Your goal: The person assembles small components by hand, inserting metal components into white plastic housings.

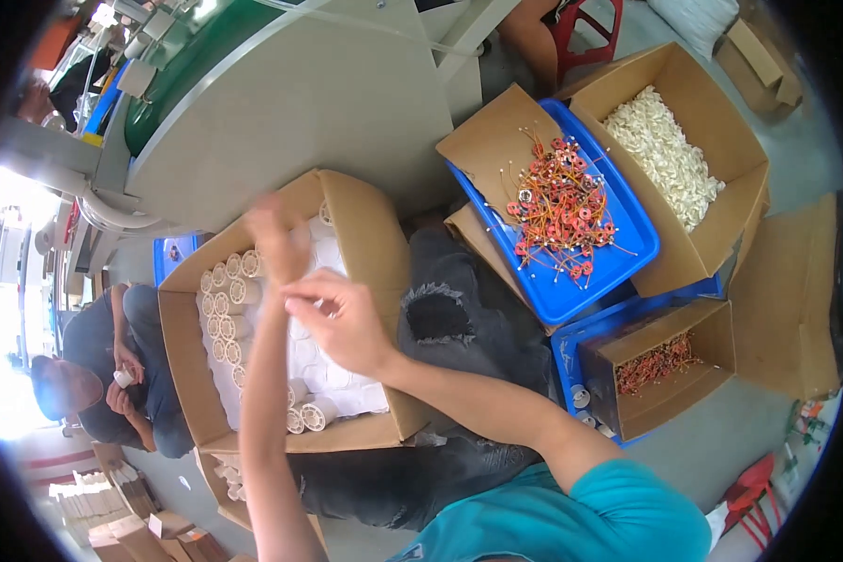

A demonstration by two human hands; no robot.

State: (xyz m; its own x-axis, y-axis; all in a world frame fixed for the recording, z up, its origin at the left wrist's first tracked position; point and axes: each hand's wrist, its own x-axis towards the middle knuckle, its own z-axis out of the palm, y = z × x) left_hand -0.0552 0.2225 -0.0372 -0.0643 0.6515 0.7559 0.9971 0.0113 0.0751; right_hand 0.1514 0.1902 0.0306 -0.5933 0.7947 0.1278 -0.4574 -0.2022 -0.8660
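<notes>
My left hand (279, 242) is over the far part of an open cardboard box and is smeared by motion, so its fingers cannot be made out. Close against my left wrist is my right hand (345, 323), its fingers curled and thumb pressed in; anything between them is too small or hidden to name. Below both hands, the cardboard box (370, 234) holds white cylindrical plastic parts (227, 326) standing in rows along its left side. More of these white parts (317, 413) lie at its near edge, and white sheeting (332, 370) covers the rest.
At right, a blue tray (581, 304) holds a heap of red round parts with wires (567, 201). Beyond it stands a box of small white pieces (665, 140); nearer is a smaller box (670, 403) of small red parts. Another person (122, 365) sits at left, holding a white part.
</notes>
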